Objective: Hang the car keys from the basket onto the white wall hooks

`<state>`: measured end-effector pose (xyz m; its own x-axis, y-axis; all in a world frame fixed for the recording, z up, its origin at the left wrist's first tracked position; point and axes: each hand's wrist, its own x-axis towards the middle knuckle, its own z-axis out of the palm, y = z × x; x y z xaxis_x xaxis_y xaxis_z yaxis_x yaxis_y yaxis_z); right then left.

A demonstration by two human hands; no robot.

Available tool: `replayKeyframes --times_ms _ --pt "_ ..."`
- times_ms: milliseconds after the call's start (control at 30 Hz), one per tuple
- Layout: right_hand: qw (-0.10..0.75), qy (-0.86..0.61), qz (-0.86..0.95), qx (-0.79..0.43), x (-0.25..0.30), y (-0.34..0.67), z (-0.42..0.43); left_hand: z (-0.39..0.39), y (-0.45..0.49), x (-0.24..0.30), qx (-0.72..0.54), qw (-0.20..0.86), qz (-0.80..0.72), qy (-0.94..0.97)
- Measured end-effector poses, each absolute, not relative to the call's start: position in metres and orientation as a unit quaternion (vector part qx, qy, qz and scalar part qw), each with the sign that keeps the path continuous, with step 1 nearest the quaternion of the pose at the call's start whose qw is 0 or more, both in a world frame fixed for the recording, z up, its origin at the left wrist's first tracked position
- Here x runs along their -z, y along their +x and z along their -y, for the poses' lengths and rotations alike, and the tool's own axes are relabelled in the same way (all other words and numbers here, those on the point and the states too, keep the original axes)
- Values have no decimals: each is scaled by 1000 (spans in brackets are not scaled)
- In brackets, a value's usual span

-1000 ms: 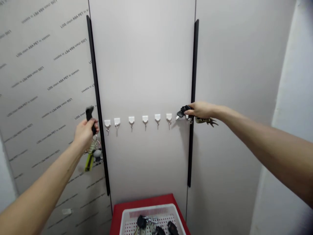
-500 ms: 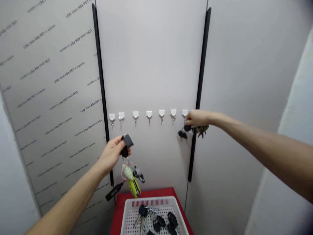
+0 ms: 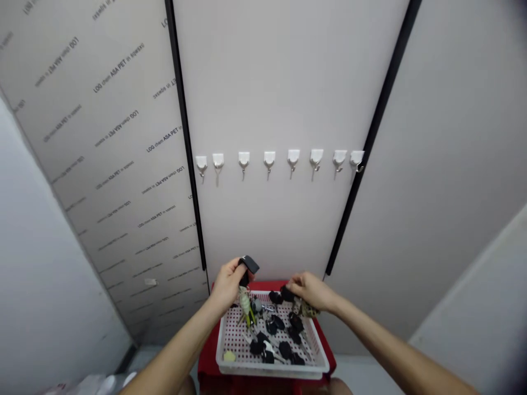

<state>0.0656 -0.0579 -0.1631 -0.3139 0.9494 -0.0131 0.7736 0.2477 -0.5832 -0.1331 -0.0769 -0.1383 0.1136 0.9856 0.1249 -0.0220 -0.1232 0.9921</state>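
My left hand (image 3: 225, 284) is closed on a black key fob (image 3: 247, 269) whose bunch of charms (image 3: 246, 308), one yellow-green, dangles over a white perforated basket (image 3: 230, 345). My right hand (image 3: 309, 291) is closed on another key bunch (image 3: 288, 296) with a black key and an olive charm, held low over the basket's far right side. Several black keys (image 3: 280, 343) lie in the basket. A row of white wall hooks (image 3: 269, 160) on the panel above hangs bare.
The basket rests on a red stool (image 3: 206, 362) against the wall. Black vertical strips (image 3: 187, 142) frame the white panel (image 3: 280, 82). A printed protective-film panel (image 3: 102, 137) fills the left. Grey floor shows at the bottom left.
Both hands have dropped from the hook row down to the basket, carrying their key bunches. The right hand's bunch came off the rightmost hooks, and the view tilted down.
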Motion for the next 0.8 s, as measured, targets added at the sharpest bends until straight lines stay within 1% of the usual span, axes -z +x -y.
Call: replayKeyframes --times_ms 133,233,300,400,467,533,567,633,700,800 --pt "175 -538 779 -270 192 52 64 81 -139 156 -441 460 -466 614" --pt "150 -511 796 -288 195 49 67 85 -148 172 -380 411 -495 665" --pt "155 -503 799 -289 192 49 67 86 -155 186 -331 374 -522 692" --pt "208 -504 782 -302 179 45 61 81 -163 198 -302 348 -551 696" --pt "280 -496 743 -351 162 39 56 74 -163 190 -343 345 -552 677" --pt "377 -471 668 -435 138 31 51 65 -158 168 -414 367 -536 638" --pt "422 -447 626 -479 125 26 49 60 -155 152 -451 395 -518 610" --pt "486 -378 558 -556 97 16 48 52 -146 119 -489 497 -463 547" --pt "503 -301 533 -610 73 8 49 47 -137 88 -493 574 -398 518" --pt "489 -235 530 -652 54 0 53 47 -125 63 -477 623 -329 526"
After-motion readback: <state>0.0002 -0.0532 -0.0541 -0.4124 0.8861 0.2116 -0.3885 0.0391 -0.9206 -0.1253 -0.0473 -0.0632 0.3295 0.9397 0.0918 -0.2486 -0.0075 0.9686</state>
